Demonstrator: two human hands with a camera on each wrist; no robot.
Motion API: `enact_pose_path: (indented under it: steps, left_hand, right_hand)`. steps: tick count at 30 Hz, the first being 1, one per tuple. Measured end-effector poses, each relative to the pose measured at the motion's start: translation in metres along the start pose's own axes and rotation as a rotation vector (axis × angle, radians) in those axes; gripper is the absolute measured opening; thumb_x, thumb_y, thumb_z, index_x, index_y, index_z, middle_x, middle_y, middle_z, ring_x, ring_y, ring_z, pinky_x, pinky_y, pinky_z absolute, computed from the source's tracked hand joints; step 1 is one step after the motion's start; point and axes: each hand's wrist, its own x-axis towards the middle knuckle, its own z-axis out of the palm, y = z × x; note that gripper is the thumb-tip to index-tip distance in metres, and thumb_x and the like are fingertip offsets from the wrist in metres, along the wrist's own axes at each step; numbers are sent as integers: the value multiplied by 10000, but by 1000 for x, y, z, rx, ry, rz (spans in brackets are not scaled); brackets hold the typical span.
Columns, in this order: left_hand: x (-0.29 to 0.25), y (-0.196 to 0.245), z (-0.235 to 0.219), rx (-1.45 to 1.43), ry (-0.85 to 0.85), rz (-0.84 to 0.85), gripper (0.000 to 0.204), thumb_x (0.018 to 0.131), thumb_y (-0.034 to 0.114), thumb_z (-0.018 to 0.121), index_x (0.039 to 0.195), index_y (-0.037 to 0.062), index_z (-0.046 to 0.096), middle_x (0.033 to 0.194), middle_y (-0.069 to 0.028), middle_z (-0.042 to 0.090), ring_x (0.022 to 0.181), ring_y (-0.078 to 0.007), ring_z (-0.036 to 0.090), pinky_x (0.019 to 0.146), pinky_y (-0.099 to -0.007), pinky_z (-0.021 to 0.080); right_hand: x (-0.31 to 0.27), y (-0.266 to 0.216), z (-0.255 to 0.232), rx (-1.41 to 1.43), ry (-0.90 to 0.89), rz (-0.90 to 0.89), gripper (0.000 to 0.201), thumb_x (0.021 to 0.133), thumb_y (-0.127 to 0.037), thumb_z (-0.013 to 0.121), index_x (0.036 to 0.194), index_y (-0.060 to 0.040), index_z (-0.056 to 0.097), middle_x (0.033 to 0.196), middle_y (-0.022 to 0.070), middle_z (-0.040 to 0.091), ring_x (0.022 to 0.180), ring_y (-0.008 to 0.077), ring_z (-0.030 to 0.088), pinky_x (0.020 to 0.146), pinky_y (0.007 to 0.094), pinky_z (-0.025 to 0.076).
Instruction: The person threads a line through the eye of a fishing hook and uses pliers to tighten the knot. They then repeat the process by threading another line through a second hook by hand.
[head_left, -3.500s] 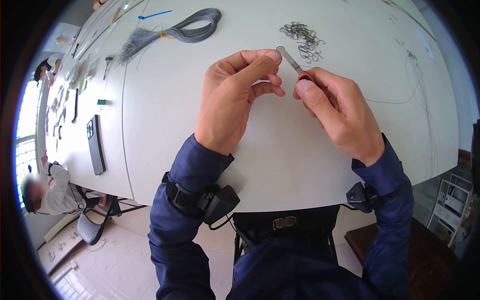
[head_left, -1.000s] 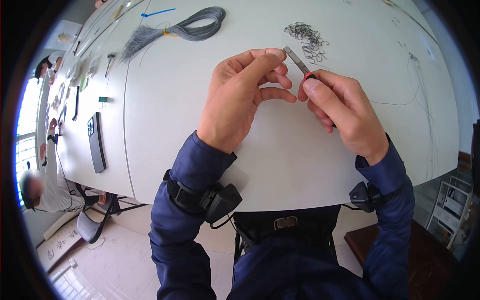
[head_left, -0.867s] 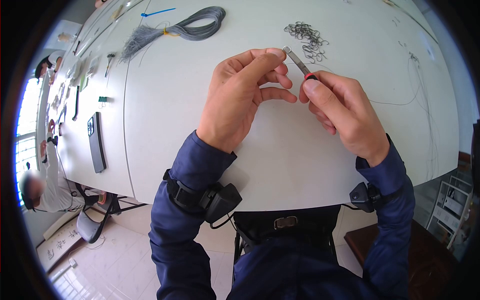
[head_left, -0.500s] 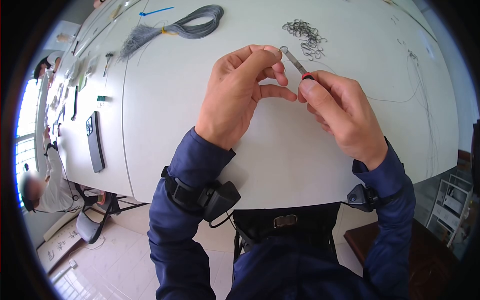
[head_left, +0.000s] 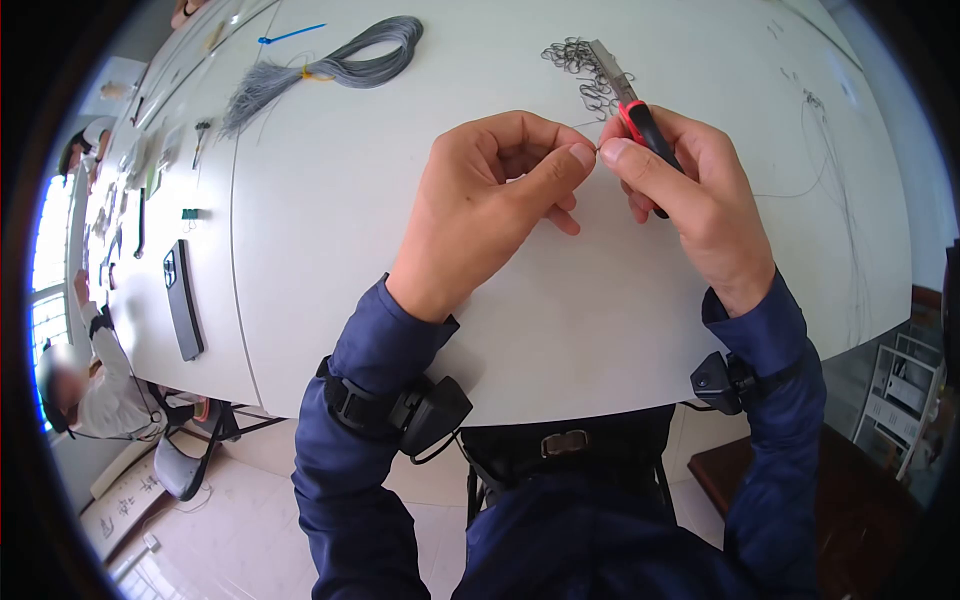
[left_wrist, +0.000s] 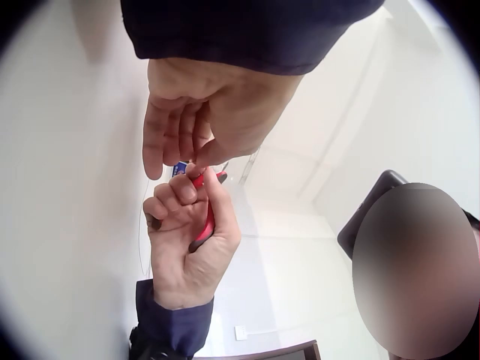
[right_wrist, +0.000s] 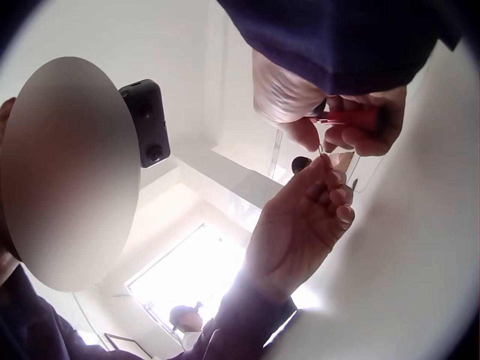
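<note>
Tool point(head_left: 645, 125), red-and-black-handled: we find the right hand point(head_left: 697, 190) curled round its handle, metal end projecting past the fingers. Left hand point(head_left: 490, 195): thumb and forefinger pinching a thin piece point(right_wrist: 321, 150) beside the tool.

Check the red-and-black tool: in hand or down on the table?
In hand: the right hand holds the tool, its handle within the curled fingers and its metal head jutting past them.

Two foreground hands point(head_left: 490, 195) point(head_left: 692, 190) are pictured with one red-and-black tool point(head_left: 632, 113), one gray bundle point(head_left: 347, 70), one blue tie point(head_left: 292, 33), one phone point(head_left: 182, 300), one green clip point(head_left: 190, 214) and hooks point(head_left: 570, 55) too tangled to count.
</note>
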Motion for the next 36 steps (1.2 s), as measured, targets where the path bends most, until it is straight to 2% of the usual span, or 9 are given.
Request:
enact_pose_path:
  steps: [3, 9, 18, 27, 36]
  left_hand:
    - [0, 3, 2, -86, 48, -14, 255, 981, 172, 606, 1044, -68, 665, 919, -90, 658, 796, -149, 638, 687, -318, 594]
    - [0, 2, -1, -32, 25, -11, 249, 978, 158, 595, 1053, -69, 664, 931, -93, 661, 795, -147, 636, 681, -314, 588]
    - [-2, 5, 2, 77, 33, 9, 201, 938, 136, 669, 1001, -54, 663, 825, -65, 656, 719, -113, 629, 674, -284, 572]
    - [-2, 2, 0, -9, 23, 16, 184, 939, 133, 646, 978, -47, 653, 809, -64, 650, 714, -120, 637, 670, -297, 579]
    - [-1, 2, 0, -37, 11, 14, 163, 929, 116, 626, 976, -40, 645, 825, -64, 644, 715, -128, 631, 663, -319, 585]
  right_hand:
    - [0, -3, -1, 42, 24, 19, 241, 922, -246, 670, 922, -5, 665, 736, -21, 580, 590, 56, 484, 547, 222, 390]
    - [0, -5, 0, 66, 17, 34, 232, 921, -237, 667, 914, -5, 659, 722, -23, 567, 591, 62, 489, 548, 226, 393]
    - [0, -4, 1, 44, -11, 46, 242, 916, -262, 671, 893, -22, 648, 718, -25, 558, 590, 63, 486, 548, 229, 387]
    - [-1, 0, 3, -84, 6, -104, 184, 932, -191, 650, 900, -11, 625, 749, -26, 542, 675, 53, 451, 611, 229, 378]
    - [-2, -1, 4, -128, 1, -111, 189, 937, -190, 629, 893, -8, 608, 736, -12, 541, 668, 67, 457, 614, 246, 385]
